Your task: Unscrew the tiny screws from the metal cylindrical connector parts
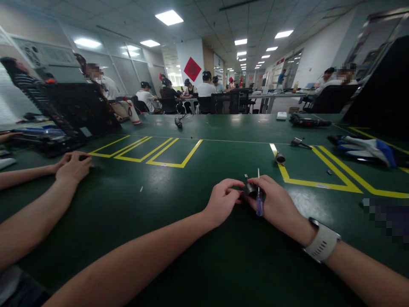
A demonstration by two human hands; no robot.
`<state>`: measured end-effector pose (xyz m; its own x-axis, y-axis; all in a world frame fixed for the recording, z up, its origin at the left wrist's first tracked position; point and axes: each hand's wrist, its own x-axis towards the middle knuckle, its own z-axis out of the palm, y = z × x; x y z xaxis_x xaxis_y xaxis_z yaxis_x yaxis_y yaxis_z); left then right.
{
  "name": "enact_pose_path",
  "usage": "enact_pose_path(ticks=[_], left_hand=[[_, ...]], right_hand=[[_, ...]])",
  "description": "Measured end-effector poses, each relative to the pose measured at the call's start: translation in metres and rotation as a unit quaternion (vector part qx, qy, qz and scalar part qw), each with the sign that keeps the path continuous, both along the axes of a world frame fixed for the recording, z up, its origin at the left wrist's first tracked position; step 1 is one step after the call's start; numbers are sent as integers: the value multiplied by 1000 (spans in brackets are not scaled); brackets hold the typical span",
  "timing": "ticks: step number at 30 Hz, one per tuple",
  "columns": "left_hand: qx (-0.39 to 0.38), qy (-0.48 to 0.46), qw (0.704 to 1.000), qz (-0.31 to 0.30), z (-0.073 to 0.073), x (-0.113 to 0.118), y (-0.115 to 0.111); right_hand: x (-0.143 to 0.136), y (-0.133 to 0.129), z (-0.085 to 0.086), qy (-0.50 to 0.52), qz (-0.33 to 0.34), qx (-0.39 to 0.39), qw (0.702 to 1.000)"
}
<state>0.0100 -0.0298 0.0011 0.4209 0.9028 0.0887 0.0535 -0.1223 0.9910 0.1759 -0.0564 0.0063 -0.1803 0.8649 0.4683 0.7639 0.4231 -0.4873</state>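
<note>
Over the green table point(179, 192), my right hand point(275, 198), with a pale watch on its wrist, holds a small screwdriver point(259, 204) with a purple see-through handle, its shaft pointing up. The same hand also grips a dark round metal part point(251, 189). My left hand point(223, 200) is at the left side of that part, thumb and fingers curled towards it; its fingertips are near or touching the part, and I cannot make out a firm grip. Beyond my right hand, a dark cylindrical piece point(280, 158) lies by the yellow tape.
A co-worker's hands point(73, 166) are at the left. Yellow tape outlines point(185, 164) mark the table. Farther back lie a black tool point(308, 121), a small dark device point(178, 123) and a white box point(281, 115). Blue-white gloves point(364, 149) lie right. Black panels stand at both sides.
</note>
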Motion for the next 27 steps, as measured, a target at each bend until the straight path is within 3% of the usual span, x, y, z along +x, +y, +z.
enact_pose_path(ticks=[7, 12, 15, 20, 27], left_hand=[[6, 38, 999, -22, 2, -2, 1], [-5, 35, 999, -18, 1, -2, 3], [-8, 30, 999, -21, 1, -1, 3], [-5, 34, 999, -21, 2, -1, 3], [-1, 44, 998, -36, 1, -2, 5]], right_hand=[[62, 40, 28, -21, -241, 11, 970], [111, 72, 25, -60, -394, -76, 914], [130, 84, 14, -81, -423, -130, 893], [143, 90, 1, -101, -413, -169, 889], [125, 94, 7, -68, -391, -83, 914]])
